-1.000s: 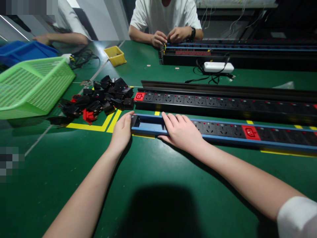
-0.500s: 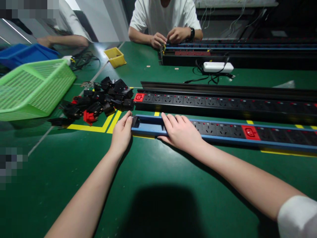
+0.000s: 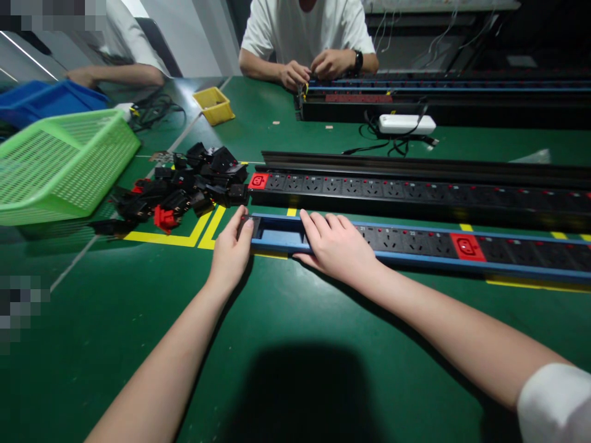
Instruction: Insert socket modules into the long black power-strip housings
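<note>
A long blue power strip (image 3: 415, 261) lies across the green table, fitted with black sockets and one red socket (image 3: 467, 247). My right hand (image 3: 339, 246) is wrapped over it, fingers on the far edge and thumb on the near side. At the strip's left end my left hand (image 3: 233, 249) is closed on a black socket module (image 3: 250, 227), thumb on top. The module sits at the channel's end; its lower part is hidden. Between my hands a bare stretch of blue channel (image 3: 281, 237) shows. Loose black and red socket modules (image 3: 189, 184) are heaped to the left.
A black power strip (image 3: 369, 200) lies parallel behind the blue one. A green basket (image 3: 69, 166), blue bins (image 3: 50, 101) and a yellow box (image 3: 215, 106) stand at left. A white adapter (image 3: 406, 125) lies farther back. Opposite, a co-worker's hands (image 3: 314, 71) work on other strips.
My left hand has shifted slightly right, sliding the black socket module a little along the blue channel, and its thumb now lies over the module. My right hand stays in place.
</note>
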The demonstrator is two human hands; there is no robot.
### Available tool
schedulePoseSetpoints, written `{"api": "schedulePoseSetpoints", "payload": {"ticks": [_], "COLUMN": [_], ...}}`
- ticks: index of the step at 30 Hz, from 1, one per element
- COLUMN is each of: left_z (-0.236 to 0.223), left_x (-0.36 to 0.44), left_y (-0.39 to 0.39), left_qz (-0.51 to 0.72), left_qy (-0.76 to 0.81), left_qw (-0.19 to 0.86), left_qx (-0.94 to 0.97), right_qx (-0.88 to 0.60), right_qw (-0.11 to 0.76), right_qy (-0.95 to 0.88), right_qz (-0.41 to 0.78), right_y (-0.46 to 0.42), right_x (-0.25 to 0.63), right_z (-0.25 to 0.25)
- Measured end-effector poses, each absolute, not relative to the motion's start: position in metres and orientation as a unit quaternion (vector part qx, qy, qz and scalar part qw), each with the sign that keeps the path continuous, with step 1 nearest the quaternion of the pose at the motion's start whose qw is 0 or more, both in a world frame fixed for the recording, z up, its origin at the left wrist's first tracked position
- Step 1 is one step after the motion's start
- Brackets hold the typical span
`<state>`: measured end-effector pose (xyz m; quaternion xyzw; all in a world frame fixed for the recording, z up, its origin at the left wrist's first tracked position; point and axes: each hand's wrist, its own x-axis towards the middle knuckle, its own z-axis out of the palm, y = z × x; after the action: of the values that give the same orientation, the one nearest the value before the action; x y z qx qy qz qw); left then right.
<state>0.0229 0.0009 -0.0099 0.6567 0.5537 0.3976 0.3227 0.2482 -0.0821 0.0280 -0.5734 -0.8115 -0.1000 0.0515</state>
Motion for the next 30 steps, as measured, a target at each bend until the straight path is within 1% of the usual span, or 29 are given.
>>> {"api": "schedulePoseSetpoints", "payload": {"ticks": [11, 18, 21, 26, 30], "left_z": [-0.014, -0.010, -0.011, -0.014, -0.011], "left_x": [0.019, 0.030, 0.034, 0.032, 0.030], "left_y": [0.002, -0.009, -0.010, -0.004, 0.000], "left_qz": [0.389, 0.358, 0.372, 0.437, 0.443], "left_qy": [0.545, 0.524, 0.508, 0.546, 0.538], "left_qw": [0.324, 0.314, 0.334, 0.317, 0.356], "left_qx": [0.668, 0.706, 0.701, 0.640, 0.622], "right_qx": [-0.574, -0.573, -0.571, -0.573, -0.574], "right_qw": [0.051, 0.053, 0.052, 0.050, 0.049], "right_qy": [-0.812, -0.811, -0.812, -0.812, -0.811], "right_qz": [-0.095, -0.102, -0.105, -0.102, -0.104], "right_y": [-0.082, -0.082, -0.082, -0.083, -0.083], "right_x": [0.248, 0.247, 0.248, 0.248, 0.248], "right_z": [0.029, 0.029, 0.029, 0.030, 0.030]}}
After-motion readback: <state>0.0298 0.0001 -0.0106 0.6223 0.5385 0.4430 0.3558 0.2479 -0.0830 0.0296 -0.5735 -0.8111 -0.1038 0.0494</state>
